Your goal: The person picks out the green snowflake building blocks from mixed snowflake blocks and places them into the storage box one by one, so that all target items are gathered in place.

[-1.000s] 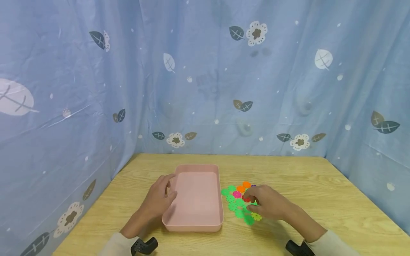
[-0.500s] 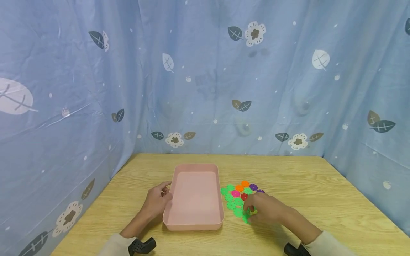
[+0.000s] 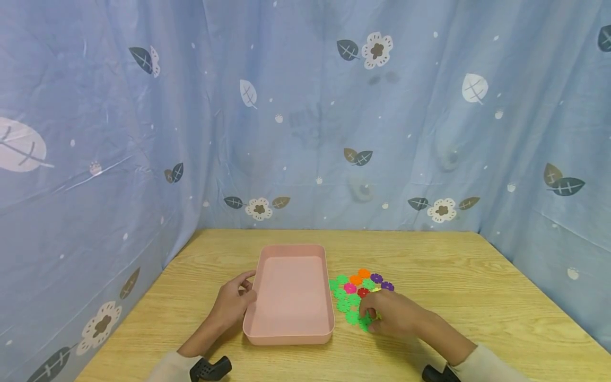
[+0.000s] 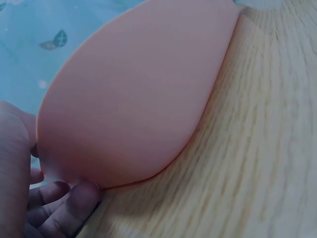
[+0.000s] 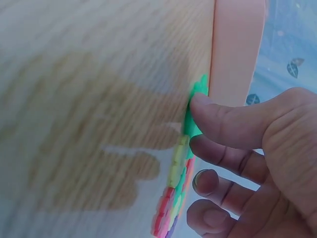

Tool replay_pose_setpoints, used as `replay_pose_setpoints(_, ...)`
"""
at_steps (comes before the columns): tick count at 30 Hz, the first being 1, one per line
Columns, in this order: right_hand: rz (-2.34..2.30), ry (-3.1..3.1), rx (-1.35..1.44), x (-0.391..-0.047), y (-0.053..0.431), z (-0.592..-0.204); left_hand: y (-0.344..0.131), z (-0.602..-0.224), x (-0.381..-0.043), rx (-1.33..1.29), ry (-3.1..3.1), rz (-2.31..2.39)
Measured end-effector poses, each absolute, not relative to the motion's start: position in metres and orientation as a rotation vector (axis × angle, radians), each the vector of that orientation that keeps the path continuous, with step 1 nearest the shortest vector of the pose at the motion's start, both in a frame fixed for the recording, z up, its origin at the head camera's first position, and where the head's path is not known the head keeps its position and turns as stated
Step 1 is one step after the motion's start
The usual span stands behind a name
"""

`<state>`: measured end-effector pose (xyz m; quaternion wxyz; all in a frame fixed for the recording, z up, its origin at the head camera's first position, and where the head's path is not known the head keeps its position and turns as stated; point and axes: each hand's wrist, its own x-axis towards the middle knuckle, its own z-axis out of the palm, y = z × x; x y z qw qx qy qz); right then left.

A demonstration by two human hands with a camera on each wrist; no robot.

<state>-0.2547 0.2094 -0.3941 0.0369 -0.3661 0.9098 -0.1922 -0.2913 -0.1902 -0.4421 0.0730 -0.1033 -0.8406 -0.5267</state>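
My left hand [image 3: 232, 302] holds the left side of a pink plastic tray [image 3: 288, 339], its thumb at the rim. In the left wrist view the bent fingers [image 4: 74, 203] lie low against the tray's outer wall. To the right of the tray, flat flower-shaped plastic pieces lie in a cluster on the table. My right hand [image 3: 393, 313] is low over the cluster's near end, thumb and forefinger apart at the edges of a green flower piece [image 3: 365, 323]. The right wrist view shows the thumb tip against the green plastic [image 5: 193, 119], other fingers loosely bent.
Other pieces lie close together: several green, two orange [image 3: 364, 273], two purple [image 3: 376, 278], a pink one [image 3: 350, 288], a red one [image 3: 363, 292] and yellow ones partly behind the right hand. A wooden table [image 3: 444, 265] carries everything. A blue patterned curtain [image 3: 305, 132] surrounds it.
My left hand has closed in on the tray's left side. My right hand has come down and nearer, from beside the red piece to the green one at the cluster's near end.
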Motion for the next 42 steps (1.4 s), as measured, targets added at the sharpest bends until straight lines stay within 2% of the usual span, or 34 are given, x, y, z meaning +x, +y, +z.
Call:
replay_pose_setpoints(17,-0.595,2.793,-1.094,-0.254,0.210,-0.396,-0.190,-0.445,-0.292,-0.299,-2.518,-1.582)
replay_pose_setpoints(22,-0.700,2.714,-1.175,-0.257,0.211,-0.394,-0.190,-0.444,-0.291,-0.294,-2.516,-1.582)
replay_pose_setpoints(32,-0.848,2.652,-1.171,-0.271,0.204,-0.376,-0.191,-0.445,-0.291,-0.299,-2.493,-1.574)
replay_pose_setpoints(42,-0.960,2.708,-1.224,-0.292,0.176,-0.361,-0.192,-0.448,-0.293,-0.333,-2.476,-1.595)
